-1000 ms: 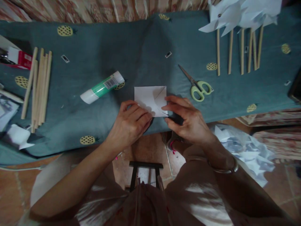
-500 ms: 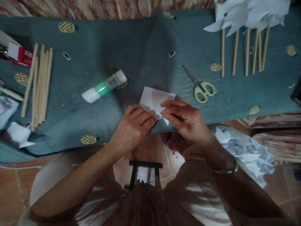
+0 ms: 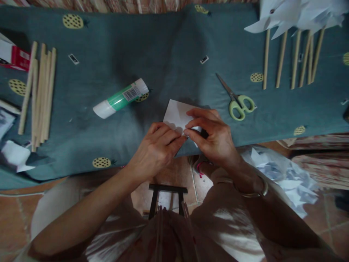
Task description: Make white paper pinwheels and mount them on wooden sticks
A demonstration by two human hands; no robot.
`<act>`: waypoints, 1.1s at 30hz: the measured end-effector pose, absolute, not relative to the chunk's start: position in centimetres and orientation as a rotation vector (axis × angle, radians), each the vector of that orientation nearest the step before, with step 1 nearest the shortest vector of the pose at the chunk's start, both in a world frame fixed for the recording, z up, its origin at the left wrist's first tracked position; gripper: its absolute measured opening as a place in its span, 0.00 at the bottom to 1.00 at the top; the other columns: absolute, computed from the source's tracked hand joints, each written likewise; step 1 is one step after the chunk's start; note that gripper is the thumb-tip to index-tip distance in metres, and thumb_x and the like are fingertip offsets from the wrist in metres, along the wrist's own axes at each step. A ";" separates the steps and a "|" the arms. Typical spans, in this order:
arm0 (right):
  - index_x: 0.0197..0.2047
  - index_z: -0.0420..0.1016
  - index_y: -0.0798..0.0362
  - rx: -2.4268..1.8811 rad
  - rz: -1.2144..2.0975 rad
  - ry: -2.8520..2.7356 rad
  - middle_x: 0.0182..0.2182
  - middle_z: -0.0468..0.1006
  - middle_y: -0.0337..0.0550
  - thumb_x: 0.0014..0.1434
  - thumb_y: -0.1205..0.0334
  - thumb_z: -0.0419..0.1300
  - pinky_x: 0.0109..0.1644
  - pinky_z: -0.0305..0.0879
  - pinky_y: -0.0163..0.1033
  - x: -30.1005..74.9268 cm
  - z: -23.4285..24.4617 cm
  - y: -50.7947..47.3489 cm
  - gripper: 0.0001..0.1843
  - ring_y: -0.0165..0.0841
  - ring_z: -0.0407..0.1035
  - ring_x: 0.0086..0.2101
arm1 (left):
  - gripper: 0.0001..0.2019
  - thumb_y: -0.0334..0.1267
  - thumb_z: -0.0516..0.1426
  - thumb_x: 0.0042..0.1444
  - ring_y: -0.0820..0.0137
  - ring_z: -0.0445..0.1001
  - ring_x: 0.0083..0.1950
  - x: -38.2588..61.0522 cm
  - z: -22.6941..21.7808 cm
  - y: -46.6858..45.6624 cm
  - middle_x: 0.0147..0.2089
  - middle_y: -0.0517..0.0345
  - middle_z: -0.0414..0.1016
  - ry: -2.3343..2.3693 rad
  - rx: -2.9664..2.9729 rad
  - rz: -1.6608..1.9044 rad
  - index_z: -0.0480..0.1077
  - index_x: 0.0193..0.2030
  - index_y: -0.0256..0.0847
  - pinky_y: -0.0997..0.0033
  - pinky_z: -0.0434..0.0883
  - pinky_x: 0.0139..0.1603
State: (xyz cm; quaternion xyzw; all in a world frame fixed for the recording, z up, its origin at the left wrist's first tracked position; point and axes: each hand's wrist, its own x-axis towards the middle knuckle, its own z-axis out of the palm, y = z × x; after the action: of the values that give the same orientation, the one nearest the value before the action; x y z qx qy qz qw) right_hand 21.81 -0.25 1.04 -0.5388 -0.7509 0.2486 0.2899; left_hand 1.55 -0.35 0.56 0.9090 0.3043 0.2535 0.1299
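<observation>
A white paper square (image 3: 177, 113) with cut corners lies near the front edge of the blue-green cloth (image 3: 163, 54). My left hand (image 3: 158, 147) presses on its near left part with curled fingers. My right hand (image 3: 211, 134) pinches a corner flap of the paper between thumb and forefinger, folding it toward the middle. Both hands cover the paper's near half.
A green-and-white glue stick (image 3: 120, 98) lies left of the paper, green-handled scissors (image 3: 237, 100) to the right. Loose wooden sticks (image 3: 38, 94) sit at far left, finished paper pinwheels on sticks (image 3: 291, 22) at top right. Paper scraps (image 3: 286, 174) pile on the floor; a black stool (image 3: 166, 196) stands below.
The paper has been turned from square-on to tilted. My right hand has drawn a corner flap inward toward my left hand, and the two hands are closer together.
</observation>
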 end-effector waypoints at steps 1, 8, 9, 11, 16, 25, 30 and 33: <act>0.36 0.77 0.45 -1.446 0.655 -2.005 0.49 0.80 0.40 0.60 0.62 0.64 0.60 0.67 0.53 21.8 1.0 -0.2 0.01 0.40 0.72 0.51 | 0.09 0.31 0.53 0.66 0.65 0.74 0.41 1.6 0.5 -0.4 0.38 0.55 0.79 0.891 2.646 0.743 0.74 0.48 0.39 0.60 0.69 0.45; 0.38 0.76 0.44 -1.456 0.643 -1.995 0.49 0.79 0.40 0.59 0.61 0.66 0.59 0.69 0.54 21.9 0.9 -0.3 0.03 0.40 0.72 0.52 | 0.09 0.30 0.55 0.65 0.65 0.74 0.41 1.6 0.5 -0.4 0.37 0.53 0.78 0.878 2.633 0.785 0.74 0.48 0.36 0.60 0.70 0.45; 0.38 0.76 0.44 -1.464 0.640 -1.994 0.49 0.79 0.39 0.59 0.61 0.66 0.59 0.69 0.54 21.9 0.9 -0.3 0.03 0.40 0.72 0.52 | 0.09 0.30 0.55 0.65 0.64 0.74 0.41 1.6 0.5 -0.4 0.37 0.53 0.78 0.884 2.628 0.784 0.74 0.48 0.36 0.60 0.70 0.45; 0.37 0.76 0.45 -1.465 0.632 -1.997 0.50 0.79 0.40 0.59 0.61 0.66 0.59 0.69 0.54 21.9 0.9 -0.4 0.03 0.40 0.72 0.52 | 0.08 0.30 0.55 0.66 0.65 0.74 0.41 1.7 0.5 -0.4 0.37 0.54 0.78 0.905 2.620 0.778 0.74 0.47 0.38 0.61 0.70 0.44; 0.37 0.76 0.44 -1.466 0.616 -2.018 0.50 0.79 0.40 0.60 0.61 0.65 0.59 0.69 0.54 21.8 1.0 -0.4 0.02 0.41 0.72 0.52 | 0.07 0.31 0.55 0.66 0.66 0.75 0.40 1.8 0.5 -0.5 0.36 0.56 0.78 0.945 2.617 0.771 0.75 0.45 0.39 0.62 0.71 0.43; 0.36 0.76 0.43 -1.462 0.616 -2.021 0.50 0.79 0.38 0.60 0.60 0.65 0.60 0.69 0.55 21.8 0.9 -0.4 0.02 0.41 0.72 0.52 | 0.07 0.31 0.55 0.65 0.66 0.74 0.40 1.8 0.3 -0.6 0.37 0.54 0.79 0.935 2.534 0.855 0.74 0.47 0.37 0.61 0.70 0.44; 0.36 0.77 0.45 -1.444 0.645 -2.005 0.50 0.79 0.41 0.60 0.61 0.65 0.60 0.67 0.54 21.8 1.0 -0.4 0.01 0.42 0.71 0.52 | 0.07 0.32 0.56 0.65 0.66 0.76 0.41 1.8 0.0 -0.7 0.39 0.53 0.80 0.959 2.405 0.873 0.76 0.44 0.38 0.61 0.71 0.45; 0.35 0.77 0.45 -1.450 0.675 -1.999 0.51 0.78 0.40 0.60 0.61 0.65 0.61 0.67 0.54 21.8 1.1 -0.5 0.01 0.42 0.71 0.53 | 0.07 0.32 0.56 0.65 0.67 0.77 0.41 1.8 0.0 -0.6 0.39 0.54 0.81 0.965 2.358 0.871 0.77 0.43 0.39 0.61 0.71 0.47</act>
State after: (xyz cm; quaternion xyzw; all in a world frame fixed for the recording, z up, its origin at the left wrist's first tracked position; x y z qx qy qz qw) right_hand 21.77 -0.46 1.11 -0.5426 -0.7480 0.2526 0.2868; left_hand 1.82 -0.64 0.02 0.8538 0.3494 0.3153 0.2224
